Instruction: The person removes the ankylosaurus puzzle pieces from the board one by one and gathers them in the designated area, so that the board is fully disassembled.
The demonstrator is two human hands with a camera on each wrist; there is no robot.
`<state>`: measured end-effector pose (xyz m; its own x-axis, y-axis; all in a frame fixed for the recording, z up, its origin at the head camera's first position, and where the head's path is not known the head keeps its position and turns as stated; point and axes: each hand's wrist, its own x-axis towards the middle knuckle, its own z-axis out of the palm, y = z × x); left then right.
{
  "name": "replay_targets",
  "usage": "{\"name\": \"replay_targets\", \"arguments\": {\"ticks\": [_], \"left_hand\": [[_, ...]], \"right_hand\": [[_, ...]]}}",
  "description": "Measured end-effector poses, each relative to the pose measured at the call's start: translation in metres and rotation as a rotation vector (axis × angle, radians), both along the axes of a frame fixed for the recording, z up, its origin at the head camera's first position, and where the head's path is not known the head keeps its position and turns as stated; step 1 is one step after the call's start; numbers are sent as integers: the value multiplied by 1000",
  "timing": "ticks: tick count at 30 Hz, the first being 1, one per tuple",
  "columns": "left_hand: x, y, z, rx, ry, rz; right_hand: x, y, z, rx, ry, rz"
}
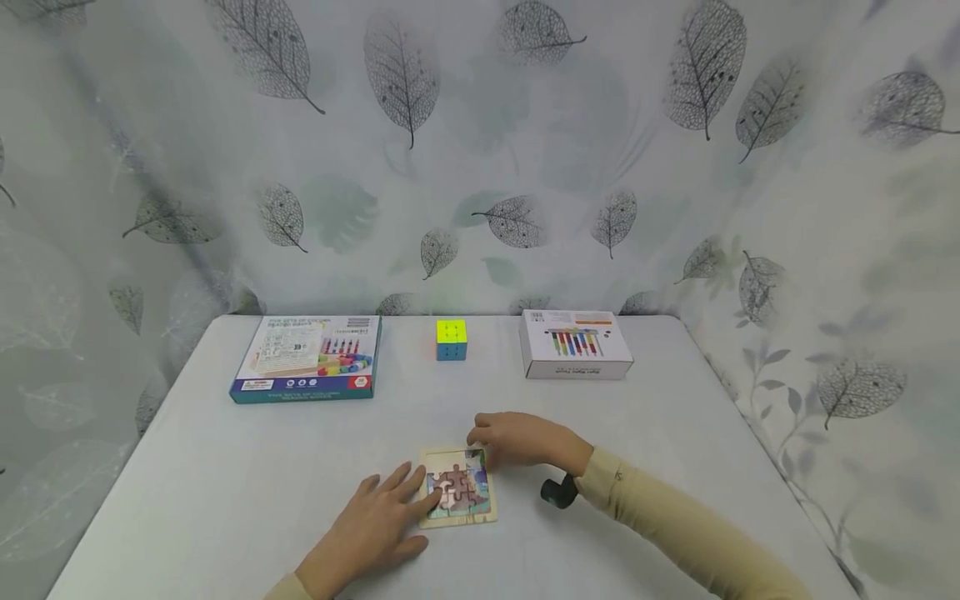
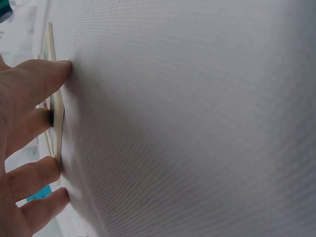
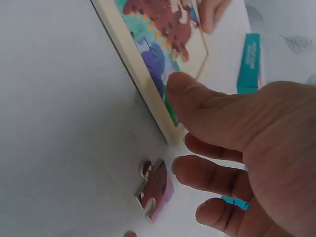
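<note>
left hand (image 1: 375, 521), grip spread, touches the puzzle (image 1: 468, 483); right hand (image 1: 522, 439), grip parted, is at its corner.

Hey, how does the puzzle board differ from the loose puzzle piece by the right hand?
The puzzle board is larger; the loose piece is far smaller. The board has straight sides and a pale wooden frame; the piece has knobs and notches instead. The left hand touches the board; the piece lies near the right hand, not gripped. Both show reddish-brown and purple printing.
</note>
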<state>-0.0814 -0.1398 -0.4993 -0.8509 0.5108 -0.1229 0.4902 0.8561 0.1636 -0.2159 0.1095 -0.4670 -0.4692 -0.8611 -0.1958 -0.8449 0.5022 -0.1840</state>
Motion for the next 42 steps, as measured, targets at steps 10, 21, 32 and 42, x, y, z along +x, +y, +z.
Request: {"name": "replay_targets", "arguments": {"ticks": [10,21,32,42], "left_hand": [[3,1,-3,7,3,-1],[3,2,-3,-2,26,-20],[2,1,-1,2,11,-13],[1,0,2,6,-1,-1]], "right_hand": [[0,-15,-12,96,30,24],[0,-20,-8,125,57,79],[-3,-24,-5,175,186,149],[-5,-28,-3,205,253,193]]}}
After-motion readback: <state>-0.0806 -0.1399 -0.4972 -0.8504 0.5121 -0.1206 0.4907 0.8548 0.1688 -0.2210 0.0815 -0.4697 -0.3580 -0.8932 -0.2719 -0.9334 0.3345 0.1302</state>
